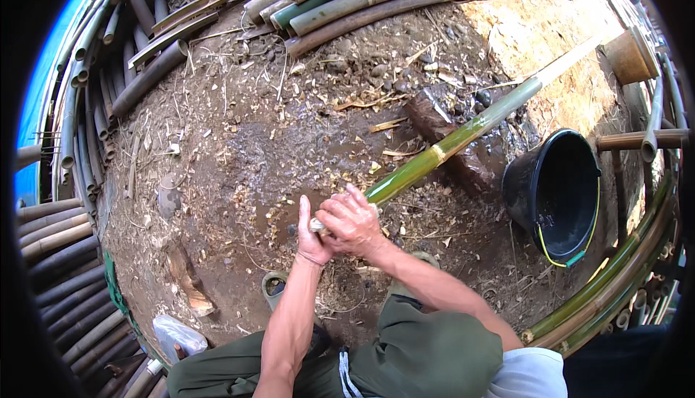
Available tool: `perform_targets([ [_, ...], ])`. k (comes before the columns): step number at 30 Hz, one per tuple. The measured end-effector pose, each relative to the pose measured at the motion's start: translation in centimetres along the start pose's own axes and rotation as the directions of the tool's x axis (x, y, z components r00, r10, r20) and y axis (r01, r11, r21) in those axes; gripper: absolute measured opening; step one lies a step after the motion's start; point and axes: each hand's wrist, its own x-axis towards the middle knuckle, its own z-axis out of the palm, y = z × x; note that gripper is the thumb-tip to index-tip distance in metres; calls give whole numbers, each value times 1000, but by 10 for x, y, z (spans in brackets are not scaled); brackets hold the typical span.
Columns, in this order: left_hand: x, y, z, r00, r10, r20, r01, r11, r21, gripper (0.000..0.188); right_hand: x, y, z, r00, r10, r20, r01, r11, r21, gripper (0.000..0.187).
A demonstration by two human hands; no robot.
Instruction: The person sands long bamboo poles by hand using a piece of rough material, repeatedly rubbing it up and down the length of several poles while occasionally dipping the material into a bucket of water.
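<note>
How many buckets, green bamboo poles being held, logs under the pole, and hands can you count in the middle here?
Black bucket: 1
Green bamboo pole held at its end: 1
Dark log under the pole: 1
Hands: 2, left hand and right hand
Total: 5

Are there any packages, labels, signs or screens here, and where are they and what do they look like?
Clear plastic bag: on the dirt at lower left, near the person's left knee; crumpled, whitish see-through.
Black bucket: on the ground at right; round, with a yellow-green handle; no label visible.
No signs or screens in view.
</note>
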Motion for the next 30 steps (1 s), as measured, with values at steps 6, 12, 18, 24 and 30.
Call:
perform_targets([
  [6,-6,-15,6,973,229,-17,-76,391,917,43,-6,192,-133,955,213,-206,-286,839,-462,15],
  [12,-5,3,2,945,156,-287,209,387,898,49,-12,58,-34,968,248,-25,-248,944,-219,16],
  [18,-5,34,-5,819,-330,-470,555,664,501,50,3,81,-61,973,210,-93,-229,918,-325,15],
  [24,6,-11,-15,947,277,-161,49,370,928,46,-6,92,-60,936,324,-137,-352,872,-342,22],
  [30,-4,31,-47,836,-490,-247,548,763,342,44,-17,0,-13,983,182,33,-178,979,-96,23],
])
